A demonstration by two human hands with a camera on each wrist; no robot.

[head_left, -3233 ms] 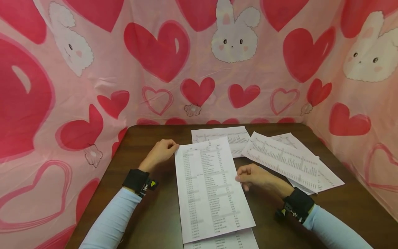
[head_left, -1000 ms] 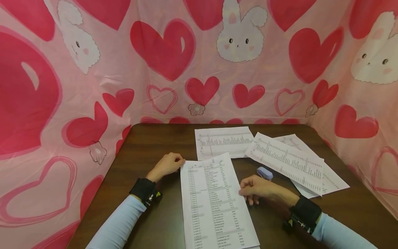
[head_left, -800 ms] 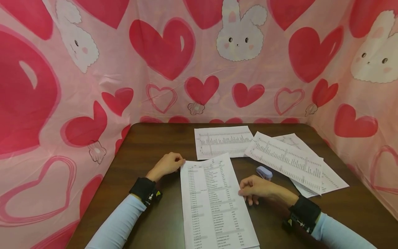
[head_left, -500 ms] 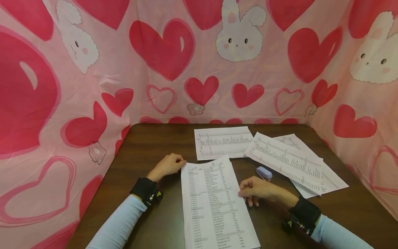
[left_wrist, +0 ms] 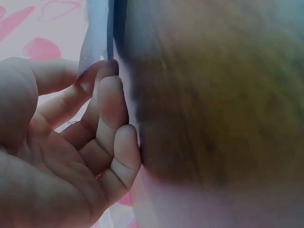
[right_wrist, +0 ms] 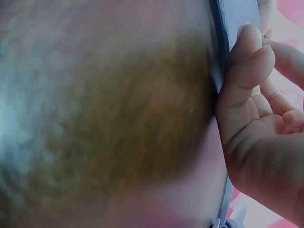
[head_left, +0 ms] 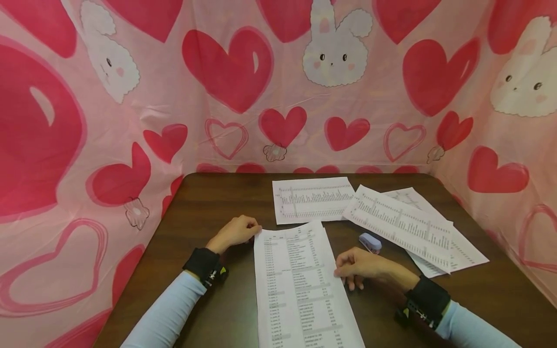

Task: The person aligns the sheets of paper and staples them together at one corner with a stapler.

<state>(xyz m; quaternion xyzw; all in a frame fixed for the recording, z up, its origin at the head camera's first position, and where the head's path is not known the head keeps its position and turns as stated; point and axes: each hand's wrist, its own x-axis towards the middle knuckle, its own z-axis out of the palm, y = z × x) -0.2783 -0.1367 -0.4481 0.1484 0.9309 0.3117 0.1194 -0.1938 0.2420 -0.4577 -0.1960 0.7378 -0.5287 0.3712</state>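
Note:
A printed sheet of paper (head_left: 300,285) lies in front of me in the head view, its near end cut off by the frame. Part of another sheet's edge shows under its right side. My left hand (head_left: 237,231) pinches the far left corner between thumb and forefinger, and the paper corner (left_wrist: 95,42) stands between those fingertips in the left wrist view. On the right edge, my right hand (head_left: 359,266) pinches the paper, with thumb and forefinger meeting at the edge. Just beyond that hand rests a small lilac stapler (head_left: 370,242).
Behind the held paper lies a printed sheet (head_left: 313,199) turned sideways. Several overlapping printed sheets (head_left: 402,227) spread over the right of the brown wooden table (head_left: 226,193). A pink heart-and-rabbit cloth (head_left: 278,96) surrounds the table on three sides.
The top sheet has come down and toward me, over the sheet beneath, whose near end stuck out before. Both hands moved with it. The stapler, earlier hidden by the right hand, now shows.

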